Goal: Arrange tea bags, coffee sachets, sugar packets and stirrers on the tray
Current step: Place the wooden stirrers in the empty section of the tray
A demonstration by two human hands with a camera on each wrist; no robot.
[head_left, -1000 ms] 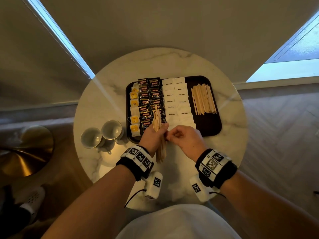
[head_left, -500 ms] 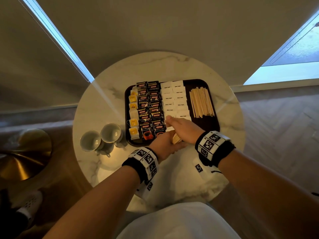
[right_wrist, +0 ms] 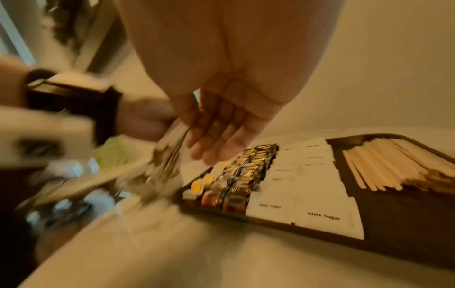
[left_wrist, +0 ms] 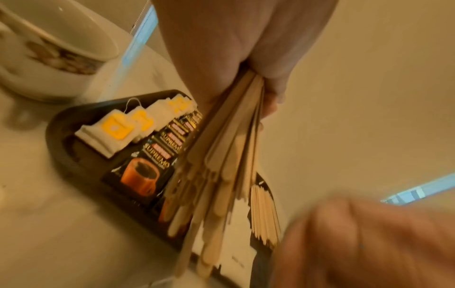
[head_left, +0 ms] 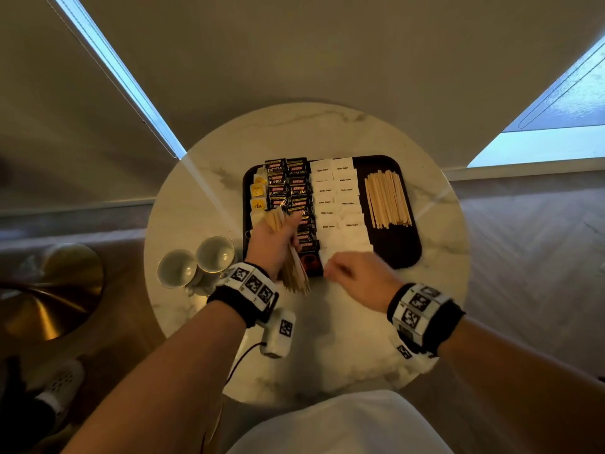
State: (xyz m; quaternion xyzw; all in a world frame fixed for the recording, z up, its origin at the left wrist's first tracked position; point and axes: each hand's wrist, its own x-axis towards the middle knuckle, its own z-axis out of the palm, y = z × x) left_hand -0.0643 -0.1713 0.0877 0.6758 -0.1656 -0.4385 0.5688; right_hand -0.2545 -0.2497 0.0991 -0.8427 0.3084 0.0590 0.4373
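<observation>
A dark tray (head_left: 406,253) carries a column of yellow-tagged tea bags (head_left: 258,193), two columns of black coffee sachets (head_left: 288,183), white sugar packets (head_left: 337,198) and a pile of wooden stirrers (head_left: 388,199) at its right. My left hand (head_left: 278,235) grips a bundle of stirrers (head_left: 296,273) over the tray's near-left part; the bundle (left_wrist: 229,155) fans out below the fist. My right hand (head_left: 340,270) hovers at the tray's front edge with relaxed fingers (right_wrist: 216,142) and holds nothing. The sugar packets (right_wrist: 307,194) lie just beyond it.
Two white cups (head_left: 196,262) stand on the round marble table (head_left: 327,132) left of the tray. A brass lamp base (head_left: 49,299) sits on the floor at left. A white cushion (head_left: 337,424) lies below the table's near edge.
My right hand has drawn back from over the tray to its front edge. My left hand has gone forward over the coffee sachets with the stirrer bundle still in it.
</observation>
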